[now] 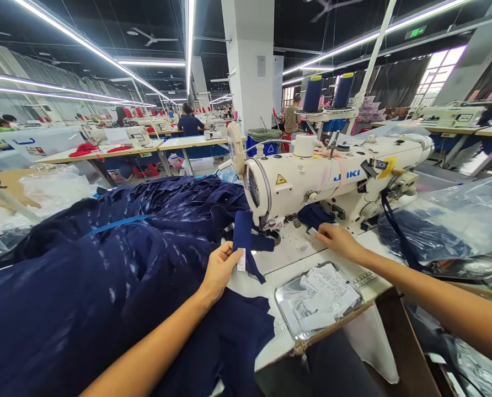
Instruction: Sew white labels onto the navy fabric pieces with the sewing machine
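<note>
My left hand point(220, 269) is closed, pinching a white printed label point(241, 259) against the end of a navy fabric strip point(242, 229) just left of the sewing machine's needle area. Closed too, my right hand point(340, 241) pinches a small white label point(313, 231) on the machine bed, beside a bunched navy piece point(313, 214) under the arm. The white sewing machine point(299, 179) stands in front of me. Between my forearms, a metal tray point(279, 300) holds a loose pile of white labels point(326, 292).
A large heap of navy garments point(105, 264) covers the left side and hangs over the table's front edge. Clear plastic bags point(469, 215) lie at the right. Two navy thread cones point(312, 94) stand behind the machine. An open cardboard box point(403, 336) sits below. People work farther back.
</note>
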`<action>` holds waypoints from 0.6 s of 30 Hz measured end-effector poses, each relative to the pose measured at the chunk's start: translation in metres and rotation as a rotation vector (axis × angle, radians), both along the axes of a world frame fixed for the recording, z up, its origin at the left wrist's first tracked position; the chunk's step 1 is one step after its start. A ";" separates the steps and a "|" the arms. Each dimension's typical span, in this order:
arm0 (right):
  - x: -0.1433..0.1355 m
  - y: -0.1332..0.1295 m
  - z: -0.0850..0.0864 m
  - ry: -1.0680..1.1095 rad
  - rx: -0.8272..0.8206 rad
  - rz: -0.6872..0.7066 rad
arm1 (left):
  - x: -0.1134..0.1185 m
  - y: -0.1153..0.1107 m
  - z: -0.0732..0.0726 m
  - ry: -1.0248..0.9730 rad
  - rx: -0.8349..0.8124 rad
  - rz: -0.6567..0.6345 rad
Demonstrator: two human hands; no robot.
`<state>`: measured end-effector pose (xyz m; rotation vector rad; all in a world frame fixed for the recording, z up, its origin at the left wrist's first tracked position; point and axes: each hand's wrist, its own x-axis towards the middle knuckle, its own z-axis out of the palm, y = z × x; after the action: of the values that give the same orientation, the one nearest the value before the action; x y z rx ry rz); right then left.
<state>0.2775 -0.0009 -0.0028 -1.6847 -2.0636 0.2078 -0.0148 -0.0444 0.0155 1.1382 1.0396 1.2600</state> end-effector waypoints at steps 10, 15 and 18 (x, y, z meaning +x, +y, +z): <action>-0.014 -0.030 0.013 0.206 0.044 0.215 | 0.015 -0.022 -0.001 0.113 0.022 -0.076; -0.064 -0.050 0.028 0.746 -0.401 0.464 | 0.020 -0.032 0.004 0.387 0.173 -0.215; -0.079 -0.055 0.030 0.911 -0.489 0.467 | 0.019 -0.031 0.005 0.453 0.177 -0.257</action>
<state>0.1984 -0.0557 0.0271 -0.9586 -1.6772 1.4263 0.0044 -0.0757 0.0208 1.6887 1.0780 0.9218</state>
